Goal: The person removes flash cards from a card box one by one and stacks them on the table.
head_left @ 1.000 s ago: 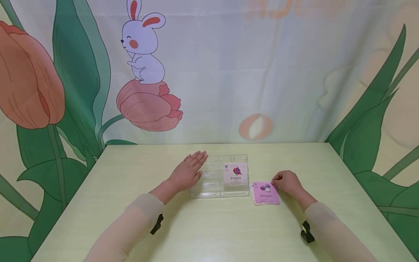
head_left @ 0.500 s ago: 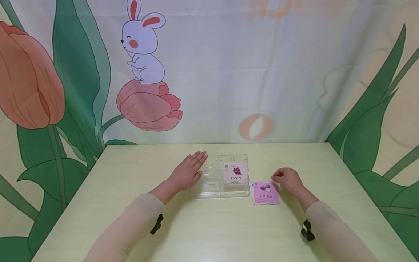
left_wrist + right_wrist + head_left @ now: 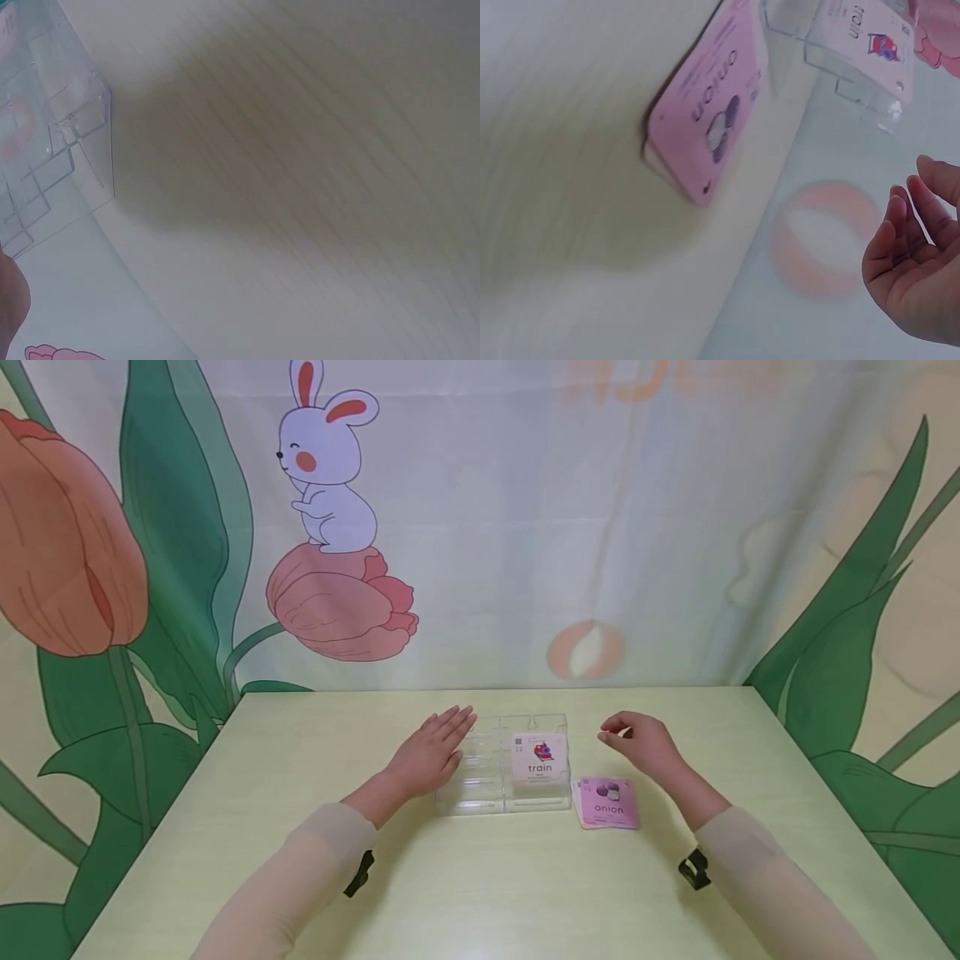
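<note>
A clear plastic card rack (image 3: 471, 808) stands on the table, and a pink "train" card (image 3: 540, 758) leans in its right half. My left hand (image 3: 426, 755) lies with straight fingers at the rack's left side; the left wrist view catches only a fingertip (image 3: 13, 300) near the clear plastic. Right of the rack lies a small stack of cards with a pink "onion" card (image 3: 610, 803) on top. Above and behind that stack, my right hand (image 3: 643, 745) is raised with nothing in it. Its fingers (image 3: 881, 247) are loosely bent, with a gap between thumb and fingertips.
The pale wood-grain table (image 3: 480, 893) extends around the rack and cards. A printed curtain (image 3: 480, 527) with a rabbit and tulips hangs right behind its far edge. Dark straps (image 3: 694, 869) hang at both wrists.
My right hand has let go of the onion card's corner and moved up and left, away from the stack. The card stack is nearly unmoved. My left hand has stayed still at the rack.
</note>
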